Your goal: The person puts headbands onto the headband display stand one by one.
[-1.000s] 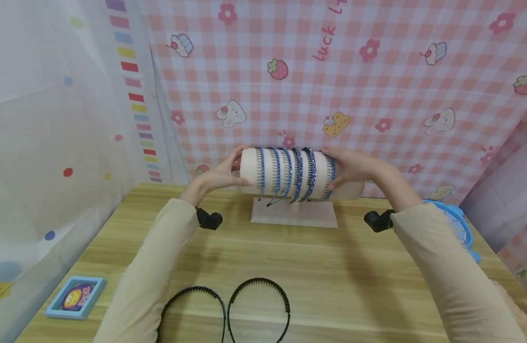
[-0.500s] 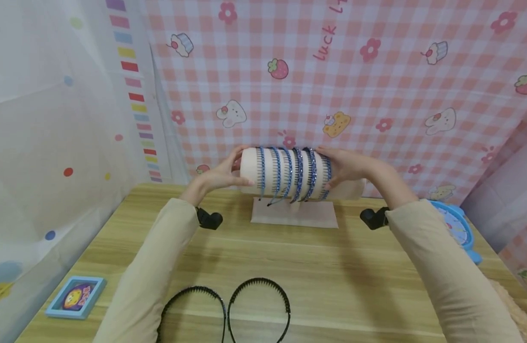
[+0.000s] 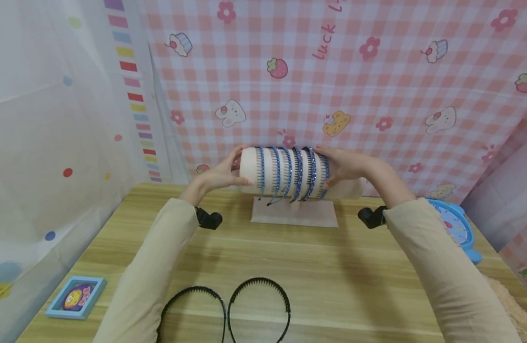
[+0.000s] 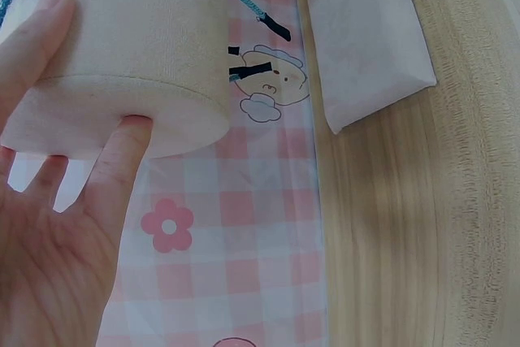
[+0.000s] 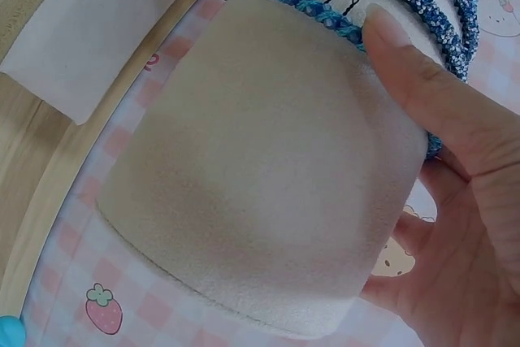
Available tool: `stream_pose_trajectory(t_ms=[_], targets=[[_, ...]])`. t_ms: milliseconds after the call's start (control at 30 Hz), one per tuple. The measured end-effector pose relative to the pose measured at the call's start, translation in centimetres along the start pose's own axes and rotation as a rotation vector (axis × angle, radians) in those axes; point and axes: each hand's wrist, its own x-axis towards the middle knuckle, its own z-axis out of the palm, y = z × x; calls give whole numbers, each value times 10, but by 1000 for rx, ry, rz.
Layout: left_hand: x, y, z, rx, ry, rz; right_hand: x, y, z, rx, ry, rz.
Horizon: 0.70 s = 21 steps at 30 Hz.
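Observation:
A cream display roll on a flat base stands at the table's back, with several blue toothed headbands around it. My left hand holds the roll's left end; in the left wrist view its thumb lies on the roll's side and a fingertip touches the end face. With my right hand I grip the rightmost headband, a braided blue one. In the right wrist view the thumb is at its edge and the other fingers are partly hidden behind the roll. Glittery dark blue headbands sit just left of it.
Two black toothed headbands lie at the table's front, one partly behind the left sleeve. A light-blue framed box is at front left. On the right are a blue toy clock and something fuzzy and tan. A checked cloth hangs behind.
My right hand has slid the rightmost headband leftward along the roll, closer to the glittery ones. The left hand has stayed at the roll's left end.

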Motion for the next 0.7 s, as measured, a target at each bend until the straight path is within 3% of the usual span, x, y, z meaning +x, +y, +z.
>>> stream_pose_trajectory(t_ms=[400,567,700], targets=[[-2,3,0,13,6,-7,0,2,1,-22,23,-12],[-2,2,0,13,3,-16,-2,6,6,-9,89,-51],[-2,1,-1,5,9,-19,-7,4,12,30,187,-96]])
